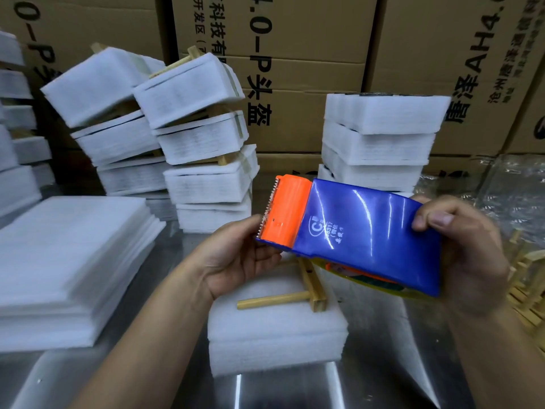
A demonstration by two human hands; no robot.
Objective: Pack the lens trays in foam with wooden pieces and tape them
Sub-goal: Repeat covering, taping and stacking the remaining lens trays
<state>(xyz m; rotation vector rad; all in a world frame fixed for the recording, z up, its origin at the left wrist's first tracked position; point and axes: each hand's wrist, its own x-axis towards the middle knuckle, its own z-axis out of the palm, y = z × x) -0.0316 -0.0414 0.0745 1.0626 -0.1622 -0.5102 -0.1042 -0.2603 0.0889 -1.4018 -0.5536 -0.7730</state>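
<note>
A blue tape dispenser with an orange toothed cutter end is held up in front of me over the metal table. My right hand grips its rear end, thumb on top. My left hand cups the cutter end from below and the side. Under the dispenser lies a foam-wrapped bundle with a T-shaped wooden piece on top of it. The tape roll is mostly hidden beneath the blue body.
A stack of flat foam sheets lies at the left. Leaning piles of wrapped foam packs stand behind, another pile at the right. Cardboard boxes form the back wall. Wooden pieces and clear plastic lie at the far right.
</note>
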